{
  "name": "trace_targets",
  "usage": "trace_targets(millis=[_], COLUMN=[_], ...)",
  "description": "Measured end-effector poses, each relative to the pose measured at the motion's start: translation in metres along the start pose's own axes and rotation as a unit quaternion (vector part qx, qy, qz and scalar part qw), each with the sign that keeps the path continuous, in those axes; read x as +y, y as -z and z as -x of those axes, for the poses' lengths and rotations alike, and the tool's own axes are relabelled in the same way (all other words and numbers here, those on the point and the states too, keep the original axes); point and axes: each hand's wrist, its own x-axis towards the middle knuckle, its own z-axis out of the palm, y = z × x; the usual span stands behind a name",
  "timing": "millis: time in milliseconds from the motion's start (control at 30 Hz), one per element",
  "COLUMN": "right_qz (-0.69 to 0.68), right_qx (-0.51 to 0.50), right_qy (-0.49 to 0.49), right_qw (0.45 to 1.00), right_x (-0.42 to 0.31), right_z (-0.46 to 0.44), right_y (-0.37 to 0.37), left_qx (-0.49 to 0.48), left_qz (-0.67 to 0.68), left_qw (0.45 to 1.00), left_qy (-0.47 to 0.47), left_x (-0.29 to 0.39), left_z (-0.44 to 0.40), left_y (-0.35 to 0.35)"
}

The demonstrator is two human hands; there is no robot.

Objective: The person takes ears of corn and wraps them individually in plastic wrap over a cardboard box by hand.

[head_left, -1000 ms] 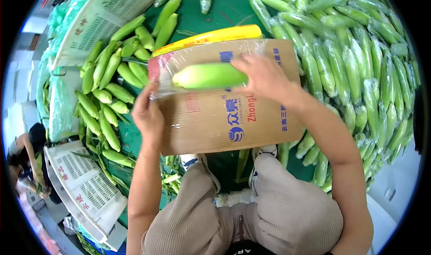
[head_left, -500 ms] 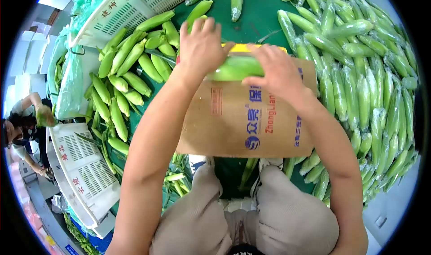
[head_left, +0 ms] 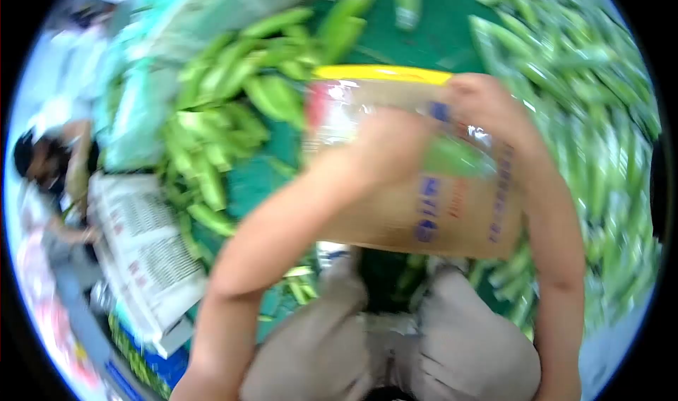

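A green-husked ear of corn (head_left: 455, 157) lies across the cardboard box (head_left: 381, 221), its outline blurred. My left hand (head_left: 395, 143) is at the corn's left end, over the box; motion smears it and its fingers do not show clearly. Above the corn, my right hand (head_left: 484, 104) is closed near the right end of the yellow strip (head_left: 381, 70) along the box's far edge. Clear plastic film (head_left: 477, 134) glints below that hand and runs down over the corn. More shiny film covers the left part of the box top.
Unwrapped corn (head_left: 212, 129) is heaped on the left of the green surface (head_left: 445, 30). A large pile of film-wrapped corn (head_left: 586, 126) fills the right. White crates (head_left: 145, 238) stand at the left, with another person (head_left: 60, 168) beyond them. My knees are below the box.
The corn has moved right and nearer to me, with film now over it. My left hand has come right and down; my right hand has shifted right and closed. The view has shifted.
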Motion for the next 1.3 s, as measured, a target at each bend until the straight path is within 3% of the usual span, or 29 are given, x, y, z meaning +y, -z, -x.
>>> trace_targets(millis=[33,67,100,167,200,267,367,433,467,533,567,600,633,667,700,733,767,833,900,933,967,1000,1033,1100,1133,1167,1300], right_qz=[0.173,0.217,0.362,0.383,0.405,0.44,0.428,0.415,0.44,0.422,0.412,0.35,0.338,0.329,0.328,0.236,0.246,-0.036,-0.222,-0.256,-0.211,-0.209,-0.266,-0.43,-0.676,-0.716,-0.795], right_qx=[0.221,0.21,0.178,0.04,0.079,0.086,0.09,0.096,0.136,0.166,0.181,0.135,0.022,-0.097,-0.214,-0.248,-0.319,-0.272,-0.231,-0.187,-0.115,-0.042,-0.012,0.026,0.029,0.012,0.045], right_qy=[0.3,0.31,0.402,0.303,0.342,0.324,0.316,0.308,0.351,0.339,0.336,0.319,0.24,0.158,0.133,0.185,0.112,0.111,-0.032,-0.049,0.093,0.158,0.168,0.135,0.051,0.091,0.014], right_qw=[0.912,0.902,0.822,0.872,0.844,0.833,0.842,0.851,0.815,0.824,0.828,0.871,0.91,0.926,0.911,0.921,0.908,0.955,0.947,0.947,0.966,0.964,0.949,0.892,0.735,0.692,0.605], right_x=[0.025,0.02,0.037,0.023,0.022,0.023,0.015,0.018,0.03,0.029,0.022,0.014,-0.02,-0.046,-0.021,-0.007,0.004,0.056,0.024,0.014,0.051,0.05,0.046,0.037,-0.003,0.023,0.029], right_z=[-0.011,-0.009,-0.023,-0.025,-0.018,-0.013,-0.003,-0.005,-0.014,-0.002,0.006,0.032,0.08,0.113,0.119,0.138,0.142,0.134,0.145,0.147,0.129,0.122,0.115,0.096,0.1,0.084,0.095], right_y=[0.001,-0.007,-0.013,-0.037,-0.05,-0.058,-0.071,-0.07,-0.073,-0.08,-0.086,-0.09,-0.096,-0.101,-0.117,-0.132,-0.143,-0.176,-0.177,-0.176,-0.187,-0.196,-0.201,-0.201,-0.193,-0.184,-0.179], left_qx=[0.053,-0.012,-0.009,-0.074,-0.047,-0.083,-0.211,-0.247,-0.418,-0.489,-0.392,-0.423,-0.351,-0.315,-0.271,-0.284,-0.204,-0.142,-0.057,0.025,0.157,0.283,0.398,0.487,0.529,0.558,0.521], left_qz=[-0.005,-0.007,-0.058,-0.032,0.018,0.064,0.134,0.272,0.246,0.312,0.402,0.407,0.38,0.421,0.451,0.5,0.448,0.472,0.459,0.499,0.585,0.656,0.71,0.727,0.643,0.64,0.569], left_qw=[0.996,1.0,0.998,0.996,0.996,0.991,0.966,0.922,0.864,0.801,0.813,0.796,0.84,0.837,0.838,0.812,0.86,0.869,0.886,0.864,0.792,0.694,0.573,0.482,0.538,0.519,0.598], left_qy=[-0.072,0.005,-0.029,-0.044,-0.074,-0.085,-0.061,-0.126,-0.136,-0.148,-0.153,-0.144,-0.163,-0.154,-0.144,-0.104,-0.137,-0.032,0.042,0.066,0.08,0.09,0.099,0.043,0.129,0.098,-0.218], left_x=[-0.001,0.009,0.009,0.016,0.022,0.027,0.03,0.044,0.059,0.072,0.056,0.048,0.039,0.041,0.032,0.025,0.016,0.0,-0.017,-0.02,-0.01,0.008,0.022,0.02,0.025,0.05,0.062], left_z=[0.004,-0.009,-0.019,-0.007,0.013,0.03,0.052,0.085,0.09,0.123,0.146,0.146,0.156,0.168,0.172,0.174,0.178,0.188,0.197,0.199,0.189,0.168,0.157,0.144,0.154,0.151,0.133], left_y=[-0.018,-0.022,-0.043,0.001,0.026,0.019,-0.046,-0.086,-0.101,-0.174,-0.214,-0.19,-0.203,-0.17,-0.117,-0.098,-0.078,-0.038,-0.02,-0.016,-0.021,-0.034,-0.044,-0.048,-0.035,-0.005,0.001])
